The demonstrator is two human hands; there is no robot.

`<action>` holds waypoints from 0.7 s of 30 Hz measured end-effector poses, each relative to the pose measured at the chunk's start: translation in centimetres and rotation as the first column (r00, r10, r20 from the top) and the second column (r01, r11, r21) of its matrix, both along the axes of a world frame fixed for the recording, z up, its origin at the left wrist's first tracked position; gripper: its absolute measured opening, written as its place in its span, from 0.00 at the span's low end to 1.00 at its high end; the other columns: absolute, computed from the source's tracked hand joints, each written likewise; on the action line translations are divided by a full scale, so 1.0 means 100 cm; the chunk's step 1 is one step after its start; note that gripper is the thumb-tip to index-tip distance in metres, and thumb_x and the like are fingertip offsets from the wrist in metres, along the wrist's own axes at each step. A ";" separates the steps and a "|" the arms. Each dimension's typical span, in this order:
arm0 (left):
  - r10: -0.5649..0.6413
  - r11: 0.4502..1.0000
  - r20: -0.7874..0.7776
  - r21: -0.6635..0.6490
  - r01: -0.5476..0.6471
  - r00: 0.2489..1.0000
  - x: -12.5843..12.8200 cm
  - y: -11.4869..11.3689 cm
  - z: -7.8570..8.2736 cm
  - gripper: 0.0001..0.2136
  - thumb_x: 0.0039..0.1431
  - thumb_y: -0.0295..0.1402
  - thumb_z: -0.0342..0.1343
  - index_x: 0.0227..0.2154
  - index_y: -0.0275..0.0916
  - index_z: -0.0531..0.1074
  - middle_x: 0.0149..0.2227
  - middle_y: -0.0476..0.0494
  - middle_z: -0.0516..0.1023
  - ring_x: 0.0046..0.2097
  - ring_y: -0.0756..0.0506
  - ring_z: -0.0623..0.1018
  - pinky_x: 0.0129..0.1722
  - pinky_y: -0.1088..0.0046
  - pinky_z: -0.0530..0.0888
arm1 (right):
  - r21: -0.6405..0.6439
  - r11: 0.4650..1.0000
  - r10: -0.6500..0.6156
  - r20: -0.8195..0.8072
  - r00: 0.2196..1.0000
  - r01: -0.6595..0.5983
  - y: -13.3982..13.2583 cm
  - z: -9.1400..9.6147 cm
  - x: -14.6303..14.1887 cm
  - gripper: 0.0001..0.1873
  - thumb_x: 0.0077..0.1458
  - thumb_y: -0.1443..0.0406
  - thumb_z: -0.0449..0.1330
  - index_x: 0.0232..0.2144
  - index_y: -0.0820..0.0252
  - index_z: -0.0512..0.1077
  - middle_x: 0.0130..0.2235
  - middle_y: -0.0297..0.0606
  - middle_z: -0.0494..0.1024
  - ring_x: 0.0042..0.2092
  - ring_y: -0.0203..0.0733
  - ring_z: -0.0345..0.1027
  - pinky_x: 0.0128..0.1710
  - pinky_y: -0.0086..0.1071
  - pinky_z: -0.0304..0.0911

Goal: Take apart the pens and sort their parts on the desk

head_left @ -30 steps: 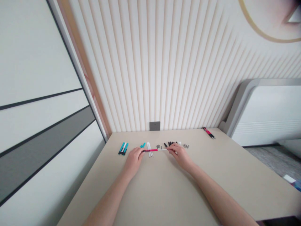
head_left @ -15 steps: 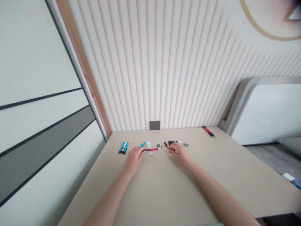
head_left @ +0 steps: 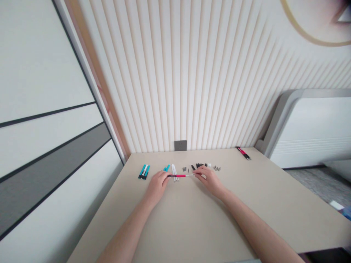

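Observation:
My left hand point(head_left: 158, 183) is closed around the black end of a pink pen barrel point(head_left: 179, 175), which lies level across the view. A thin white pen refill point(head_left: 189, 175) reaches out of the barrel's right end. Its far tip is pinched between the fingers of my right hand point(head_left: 207, 179). Behind the barrel lie several white refills point(head_left: 173, 170) side by side. Partly hidden by my left hand are teal barrels point(head_left: 166, 168). Black pen parts point(head_left: 201, 165) lie behind my right hand, with small grey pieces point(head_left: 184, 169) left of them.
Teal and white barrels point(head_left: 144, 171) lie in a row at the left of the table point(head_left: 192, 226). Small metal tips point(head_left: 216, 168) lie right of my right hand. Pink and black pens point(head_left: 243, 153) rest at the back right. A ribbed wall with a socket point(head_left: 180, 145) borders the back.
The refill shows less length between barrel and right fingers, so it sits deeper in the barrel. The barrel has shifted slightly right and toward me.

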State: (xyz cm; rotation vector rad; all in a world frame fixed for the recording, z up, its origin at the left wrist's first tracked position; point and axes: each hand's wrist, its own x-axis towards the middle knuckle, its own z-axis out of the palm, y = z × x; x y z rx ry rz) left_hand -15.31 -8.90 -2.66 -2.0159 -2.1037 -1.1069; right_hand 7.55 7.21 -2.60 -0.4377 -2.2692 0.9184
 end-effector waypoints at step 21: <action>-0.012 0.999 0.077 0.047 0.008 0.997 0.002 0.000 -0.001 0.09 0.65 0.32 0.48 0.41 0.41 0.73 0.39 0.43 0.77 0.43 0.43 0.76 0.46 0.64 0.72 | -0.236 0.960 -0.161 -0.031 0.986 0.149 0.002 -0.017 -0.010 0.21 0.60 0.53 0.54 0.48 0.60 0.73 0.35 0.40 0.78 0.31 0.40 0.69 0.33 0.34 0.66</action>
